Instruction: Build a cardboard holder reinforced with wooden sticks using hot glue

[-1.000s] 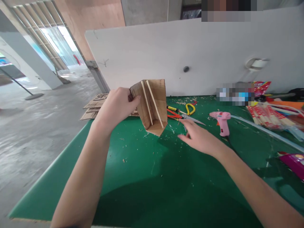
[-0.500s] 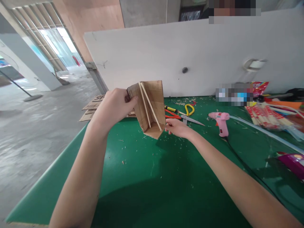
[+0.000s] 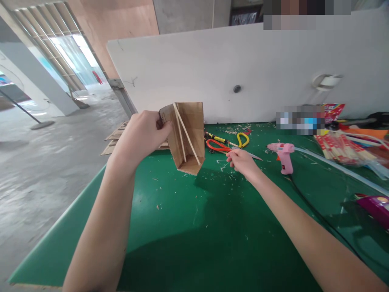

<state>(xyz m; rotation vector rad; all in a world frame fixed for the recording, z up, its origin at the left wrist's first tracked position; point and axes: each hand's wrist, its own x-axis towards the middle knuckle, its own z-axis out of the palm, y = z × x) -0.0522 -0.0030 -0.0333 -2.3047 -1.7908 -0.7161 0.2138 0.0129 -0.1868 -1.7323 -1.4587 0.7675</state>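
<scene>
Right hand (image 3: pixel 244 163) moved rightward, fingers curled, hold unclear; left hand (image 3: pixel 144 132) pinches cardboard (image 3: pixel 193 125).

A white board (image 3: pixel 188 73) is standing behind the worktop (image 3: pixel 170 215), a red packet (image 3: pixel 333 112) is resting near it, and a round-based stand (image 3: pixel 42 125) is occupying the floor (image 3: pixel 69 150).

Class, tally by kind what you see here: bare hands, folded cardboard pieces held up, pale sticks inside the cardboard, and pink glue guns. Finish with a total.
Bare hands: 2 (left hand, right hand)
Held cardboard piece: 1
Pale sticks: 2
Pink glue gun: 1
Total: 6
</scene>
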